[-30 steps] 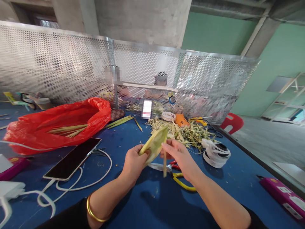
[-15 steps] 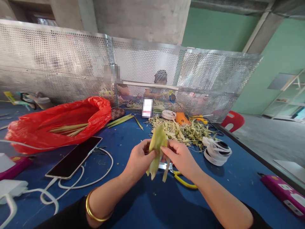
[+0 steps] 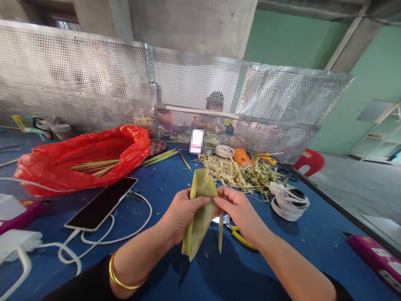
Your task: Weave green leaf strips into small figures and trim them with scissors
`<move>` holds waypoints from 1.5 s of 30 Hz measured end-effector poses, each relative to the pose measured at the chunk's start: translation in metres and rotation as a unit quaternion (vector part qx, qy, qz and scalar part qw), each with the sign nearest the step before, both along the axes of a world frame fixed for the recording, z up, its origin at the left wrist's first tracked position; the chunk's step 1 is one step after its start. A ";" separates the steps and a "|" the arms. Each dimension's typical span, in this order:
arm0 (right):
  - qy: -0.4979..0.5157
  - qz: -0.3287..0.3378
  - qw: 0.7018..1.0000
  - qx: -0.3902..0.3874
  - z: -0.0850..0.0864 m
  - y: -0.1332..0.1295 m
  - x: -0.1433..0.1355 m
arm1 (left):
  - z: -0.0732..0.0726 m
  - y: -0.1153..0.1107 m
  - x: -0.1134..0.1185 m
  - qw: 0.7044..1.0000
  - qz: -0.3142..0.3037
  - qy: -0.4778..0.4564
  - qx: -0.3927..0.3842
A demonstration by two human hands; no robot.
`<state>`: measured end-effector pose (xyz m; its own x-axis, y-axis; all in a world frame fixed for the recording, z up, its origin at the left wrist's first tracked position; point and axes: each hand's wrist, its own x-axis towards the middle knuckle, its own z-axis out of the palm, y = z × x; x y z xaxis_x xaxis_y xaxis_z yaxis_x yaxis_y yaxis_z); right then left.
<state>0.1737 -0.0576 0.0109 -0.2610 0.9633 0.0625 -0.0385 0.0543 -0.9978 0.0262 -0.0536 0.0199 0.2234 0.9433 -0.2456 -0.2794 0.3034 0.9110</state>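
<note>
A folded yellow-green leaf [image 3: 200, 225], long and flat, stands tilted between my hands. My left hand [image 3: 175, 215] is closed on it, thumb across its front and fingers hidden behind. My right hand [image 3: 242, 213] pinches the leaf's right edge between thumb and fingertips. From under those fingers hangs a narrow strip [image 3: 221, 236] of the same colour; whether it is joined to the leaf I cannot tell. Behind my right hand lies a yellow-handled metal tool [image 3: 242, 239], partly covered.
A heap of leaf scraps [image 3: 247, 173] lies beyond my hands, with white ribbon rolls [image 3: 290, 205] on its right. Leftward are a red plastic bag [image 3: 81, 163] with stalks, a phone [image 3: 102, 205] and white cables. A perforated metal screen [image 3: 194, 79] stands at the back, people behind it.
The leaf has turned in my hands and shows a wider, folded face, its lower end reaching nearer me. My right fingers have moved to its upper right edge. The view shifted slightly.
</note>
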 end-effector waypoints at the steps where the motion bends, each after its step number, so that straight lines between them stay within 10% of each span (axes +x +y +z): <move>1: -0.006 -0.005 1.000 0.003 -0.001 0.000 -0.001 | -0.002 0.000 0.002 1.000 0.018 0.008 0.005; 11: -0.258 -0.150 0.940 0.164 -0.009 0.001 0.001 | -0.011 0.000 0.004 0.995 0.037 0.053 0.080; 20: -0.229 -0.076 0.962 0.129 -0.008 0.002 0.004 | -0.016 0.002 0.004 0.994 0.057 0.048 0.082; 40: 0.120 0.111 0.984 -0.070 0.019 -0.012 0.011 | -0.021 0.013 -0.002 0.993 0.098 0.047 0.047; 45: 0.154 0.007 0.988 -0.029 0.023 -0.010 0.014 | -0.015 0.013 -0.005 0.997 0.064 0.039 -0.013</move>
